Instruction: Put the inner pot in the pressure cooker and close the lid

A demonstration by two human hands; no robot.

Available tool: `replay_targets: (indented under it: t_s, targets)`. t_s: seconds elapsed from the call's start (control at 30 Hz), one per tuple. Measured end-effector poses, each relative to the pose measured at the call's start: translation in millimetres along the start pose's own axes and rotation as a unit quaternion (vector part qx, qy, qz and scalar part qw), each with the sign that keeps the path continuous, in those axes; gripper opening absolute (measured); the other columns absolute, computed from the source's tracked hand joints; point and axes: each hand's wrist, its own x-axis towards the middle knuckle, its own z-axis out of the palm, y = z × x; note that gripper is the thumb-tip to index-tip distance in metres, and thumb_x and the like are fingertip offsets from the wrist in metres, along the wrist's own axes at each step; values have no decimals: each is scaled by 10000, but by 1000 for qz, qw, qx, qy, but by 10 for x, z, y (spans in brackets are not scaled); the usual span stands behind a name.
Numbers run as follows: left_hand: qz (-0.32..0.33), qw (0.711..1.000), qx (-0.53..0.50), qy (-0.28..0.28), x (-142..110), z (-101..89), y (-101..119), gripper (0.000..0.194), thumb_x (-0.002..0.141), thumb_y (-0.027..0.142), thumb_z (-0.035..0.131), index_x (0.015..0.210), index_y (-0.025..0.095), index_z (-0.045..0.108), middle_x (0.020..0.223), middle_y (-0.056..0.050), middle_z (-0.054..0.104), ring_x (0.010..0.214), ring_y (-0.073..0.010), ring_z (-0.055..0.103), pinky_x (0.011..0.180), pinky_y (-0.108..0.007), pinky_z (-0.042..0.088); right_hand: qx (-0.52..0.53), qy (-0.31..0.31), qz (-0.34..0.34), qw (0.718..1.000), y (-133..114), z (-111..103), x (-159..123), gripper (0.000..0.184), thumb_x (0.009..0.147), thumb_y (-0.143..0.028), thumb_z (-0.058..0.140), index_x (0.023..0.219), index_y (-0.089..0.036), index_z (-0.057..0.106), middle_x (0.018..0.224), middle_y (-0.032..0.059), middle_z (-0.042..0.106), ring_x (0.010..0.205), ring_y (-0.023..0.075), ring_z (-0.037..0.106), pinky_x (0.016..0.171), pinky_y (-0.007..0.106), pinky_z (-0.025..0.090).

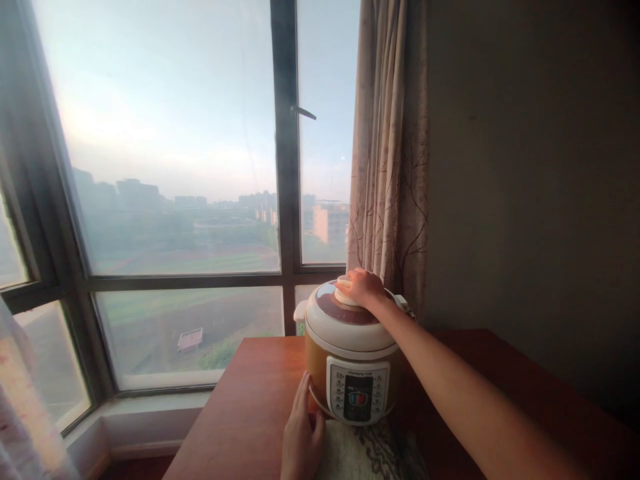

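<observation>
An electric pressure cooker with a gold body, a white and dark red lid and a front control panel stands upright. My right hand is closed around the knob on top of the lid, which sits on the pot. Low at the cooker's left side is my left hand, its fingers stretched out and their tips at or touching the lower body. Beneath and in front of the cooker lies a patterned cloth, partly hidden by the pot.
The cooker stands on a reddish-brown wooden table. Behind it is a large window with a dark frame. A patterned curtain hangs close behind the cooker, beside a dark wall. Another curtain hangs at the lower left.
</observation>
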Motion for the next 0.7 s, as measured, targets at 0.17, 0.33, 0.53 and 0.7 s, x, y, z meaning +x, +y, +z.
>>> replay_targets:
  t_s: [0.17, 0.33, 0.53, 0.7]
  targets:
    - [-1, 1000, 0, -8, 4, 12, -16, 693, 822, 146, 499, 1511, 179, 440, 1526, -131, 518, 1335, -283, 564, 1025, -396, 541, 3, -9, 27, 1000, -41, 9, 13, 491, 912, -654, 539, 1045, -223, 734, 1115, 100, 723, 1004, 253, 689, 770, 304, 474]
    - [-2, 1000, -1, -8, 17, 25, -58, 669, 840, 157, 472, 1507, 176, 439, 1547, -117, 494, 1382, -262, 518, 1041, -372, 528, 8, -15, 47, 999, -72, 23, 22, 507, 902, -652, 553, 1070, -211, 738, 1132, 117, 721, 1026, 264, 687, 779, 312, 482]
    - [-7, 1000, 3, -7, 18, 12, -40, 698, 822, 129, 480, 1515, 199, 438, 1527, -106, 523, 1378, -260, 523, 1087, -389, 492, 12, -18, 74, 997, -108, 50, 4, 473, 912, -614, 563, 1110, -215, 722, 1177, 120, 707, 1071, 278, 675, 832, 333, 486]
    - [-8, 1000, 3, -8, 16, 20, -43, 671, 844, 161, 460, 1514, 192, 436, 1544, -105, 502, 1411, -258, 484, 1125, -404, 458, 10, -24, 88, 996, -137, 53, -5, 473, 937, -584, 552, 1143, -187, 705, 1210, 151, 681, 1096, 291, 662, 851, 344, 487]
